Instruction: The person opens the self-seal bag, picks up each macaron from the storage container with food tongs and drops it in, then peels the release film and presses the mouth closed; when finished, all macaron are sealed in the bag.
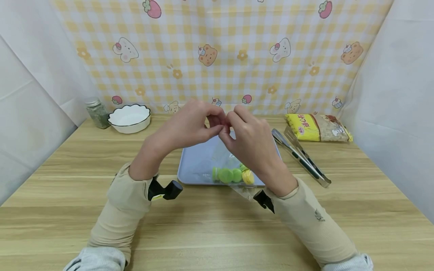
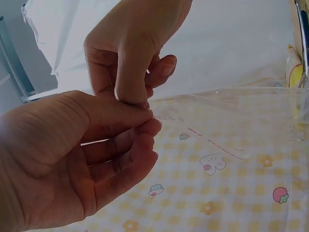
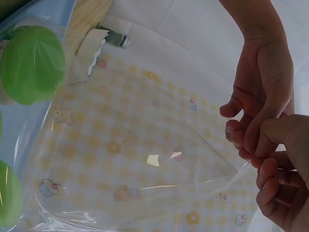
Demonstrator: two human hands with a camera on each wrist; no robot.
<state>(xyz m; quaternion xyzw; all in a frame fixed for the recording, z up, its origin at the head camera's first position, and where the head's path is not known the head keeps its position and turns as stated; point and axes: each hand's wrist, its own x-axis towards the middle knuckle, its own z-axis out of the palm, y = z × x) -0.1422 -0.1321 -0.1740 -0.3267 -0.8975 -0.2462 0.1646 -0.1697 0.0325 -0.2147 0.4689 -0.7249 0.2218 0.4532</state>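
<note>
A clear plastic bag (image 3: 145, 159) hangs from both hands, its film stretched below the fingertips. Inside at the bottom are several round green pieces (image 1: 225, 175) and a yellow one (image 1: 248, 177); their kind cannot be told. My left hand (image 1: 190, 126) pinches the bag's top corner between thumb and fingers. Against it, my right hand (image 1: 252, 143) pinches the same spot, the fingertips of both touching. In the left wrist view the film (image 2: 231, 111) runs off to the right from that pinch. Beneath the bag lies a blue tray (image 1: 196, 162).
A white scalloped bowl (image 1: 129, 118) and a glass jar with a metal lid (image 1: 97, 113) stand at the back left. Metal tongs (image 1: 301, 158) lie right of the tray. Behind them is a yellow printed food packet (image 1: 318, 128), near the checked cloth backdrop (image 1: 223, 75).
</note>
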